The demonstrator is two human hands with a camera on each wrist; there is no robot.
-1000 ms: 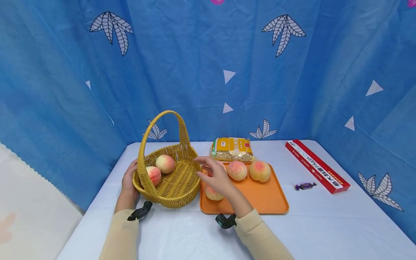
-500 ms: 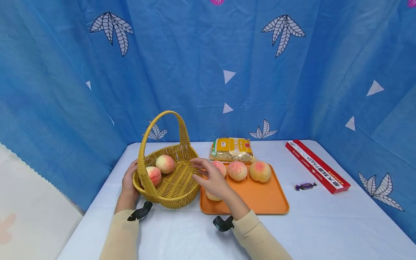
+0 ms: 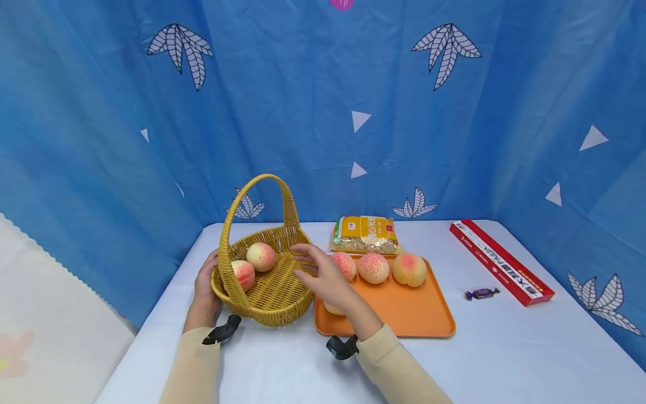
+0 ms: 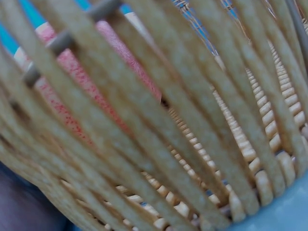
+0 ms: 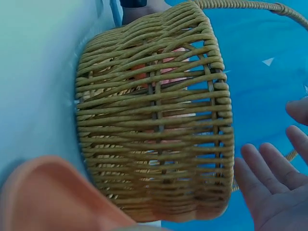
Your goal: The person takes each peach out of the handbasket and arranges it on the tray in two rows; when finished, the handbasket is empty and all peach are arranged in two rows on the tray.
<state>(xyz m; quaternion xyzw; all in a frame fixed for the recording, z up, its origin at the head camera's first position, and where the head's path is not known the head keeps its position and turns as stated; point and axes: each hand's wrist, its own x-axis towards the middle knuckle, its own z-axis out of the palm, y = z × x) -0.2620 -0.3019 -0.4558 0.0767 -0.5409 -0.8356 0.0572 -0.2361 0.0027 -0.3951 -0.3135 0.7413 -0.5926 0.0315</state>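
Observation:
Two peaches, one white and pink [image 3: 261,257] and one redder [image 3: 244,275], lie in the left part of a wicker basket [image 3: 282,300] with a tall arched handle. My left hand [image 3: 206,289] holds the basket's outer left side; its fingertips are partly hidden. The basket's slats [image 4: 144,125] fill the left wrist view, with pink showing through the gaps. My right hand [image 3: 325,278] hovers at the right rim, fingers spread and holding nothing. Its palm [image 5: 281,202] shows in the right wrist view. Several peaches [image 3: 373,268] sit on an orange tray [image 3: 404,314]; one is mostly hidden by this hand.
Behind the tray lies a yellow bag of pasta [image 3: 365,234]. To the right are a purple wrapped candy [image 3: 481,293] and a long red pasta box [image 3: 499,261]. Blue curtains [image 3: 323,112] surround the white table [image 3: 282,365] at the back and sides.
My right hand has moved left from beside the tray's peaches to over the basket's right rim, uncovering a peach on the tray. The left hand stays on the basket. The head view has shifted slightly.

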